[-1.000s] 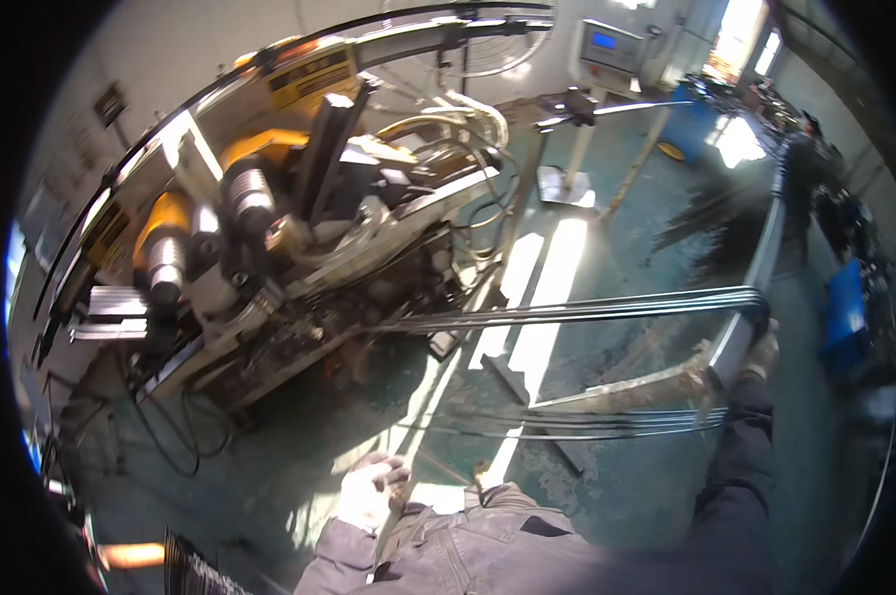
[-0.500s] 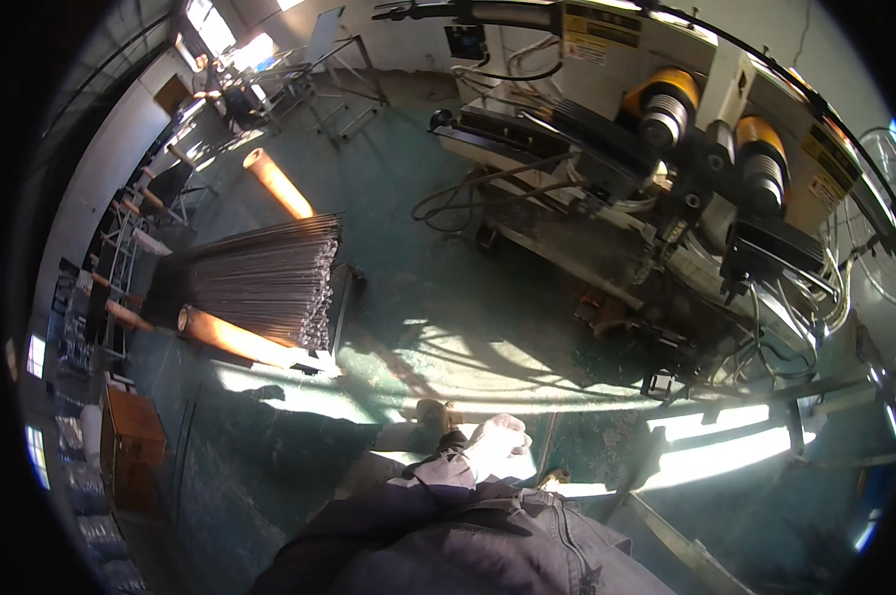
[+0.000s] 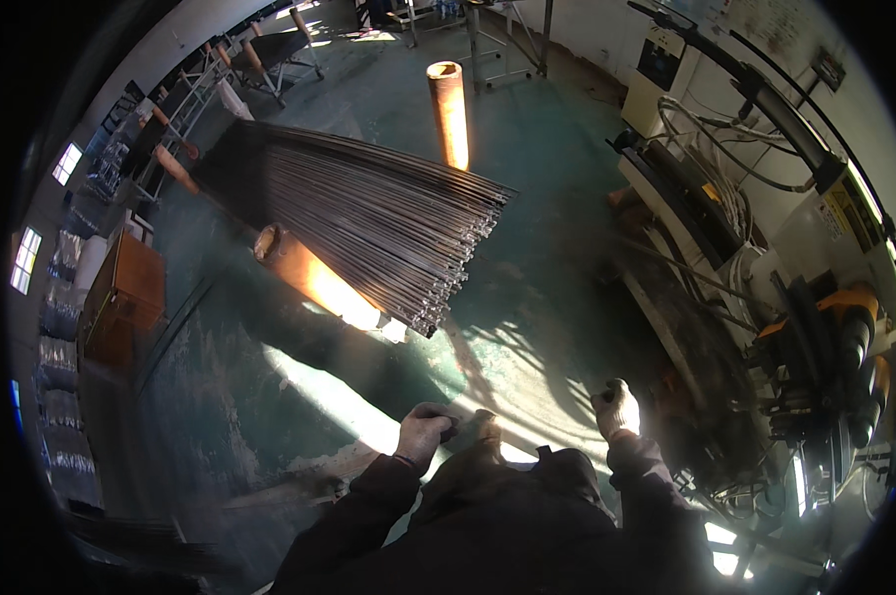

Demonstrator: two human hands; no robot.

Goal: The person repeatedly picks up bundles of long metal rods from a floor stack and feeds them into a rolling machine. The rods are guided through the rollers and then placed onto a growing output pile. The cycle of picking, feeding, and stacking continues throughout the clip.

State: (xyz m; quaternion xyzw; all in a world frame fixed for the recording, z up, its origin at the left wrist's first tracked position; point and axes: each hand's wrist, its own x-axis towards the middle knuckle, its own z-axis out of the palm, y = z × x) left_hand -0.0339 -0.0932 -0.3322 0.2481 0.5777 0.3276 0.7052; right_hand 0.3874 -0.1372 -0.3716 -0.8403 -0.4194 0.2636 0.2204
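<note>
My left hand (image 3: 426, 433) is held out low in front of my body, its fingers curled in. Farther right, my right hand (image 3: 617, 411) is raised at about the same height, in a light glove and also closed. Shadow hides what either hand may hold. Beyond them lies a large bundle of long, thin dark metal rods (image 3: 368, 213), their uneven ends toward me. Neither hand touches the rods. One rust-brown post (image 3: 314, 273) leans by the near side of the bundle, and another post (image 3: 450, 114) rises at its far side.
A machine (image 3: 815, 327) with orange-and-black cylinders and loose cables (image 3: 711, 149) lines the right side. To the left stands a brown wooden cabinet (image 3: 125, 297), with wrapped stacks (image 3: 63, 407) along the wall. Sunlit strips cross the green floor (image 3: 507, 367).
My view has swung right and come closer to the rods, which now look larger and more central. The machine has shifted to the right edge. Both hands show now; earlier, one gloved hand showed.
</note>
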